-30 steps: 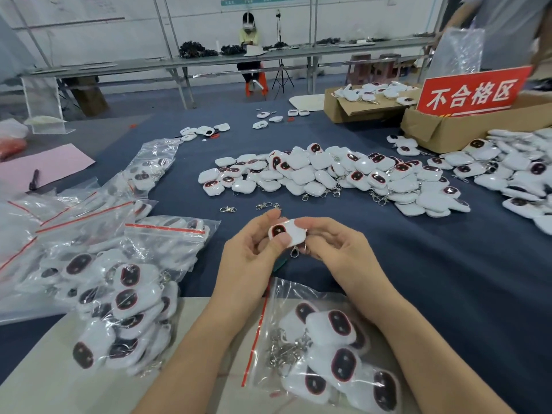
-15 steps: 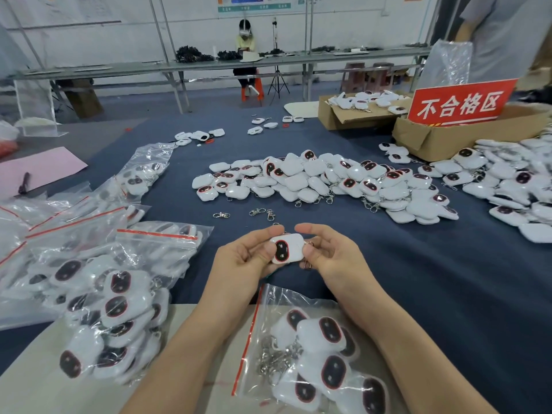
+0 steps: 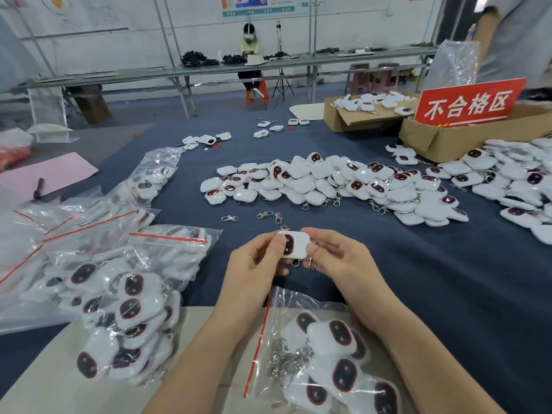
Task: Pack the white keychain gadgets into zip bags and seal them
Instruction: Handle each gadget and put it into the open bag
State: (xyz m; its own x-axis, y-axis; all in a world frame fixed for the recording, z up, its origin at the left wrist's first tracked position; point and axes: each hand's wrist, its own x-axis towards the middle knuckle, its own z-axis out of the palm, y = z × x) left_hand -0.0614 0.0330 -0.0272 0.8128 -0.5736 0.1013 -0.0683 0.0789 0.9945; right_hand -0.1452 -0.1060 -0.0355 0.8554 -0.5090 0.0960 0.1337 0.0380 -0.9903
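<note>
Left hand (image 3: 254, 264) and right hand (image 3: 340, 258), both closed in a pinch on one white keychain gadget (image 3: 294, 245), thumbs on the front face and fingers curled behind, raised just above the blue table cloth (image 3: 448, 279). Probably light and rigid: a small hard plastic shell, glossy enough to slip. Best taken by the rounded side edges, as here, rather than by the metal clasp (image 3: 312, 265) dangling underneath. Shaped like a rounded white square, with a dark oval window rimmed in red on the front. Directly below the wrists, a clear zip bag (image 3: 277, 306) with a red seal strip (image 3: 260, 339), lying on a pale board (image 3: 59, 383) and holding several of the same gadgets plus a tangle of clasps; sealed or not, hard to tell. To the left, filled bags (image 3: 119, 309) heaped together. Further out on the cloth, a few loose clasps (image 3: 265, 216), then a wide pile of unpacked gadgets (image 3: 328, 183). At far right, a cardboard box (image 3: 442, 141) behind a red sign (image 3: 466, 104) with white Chinese characters.
</note>
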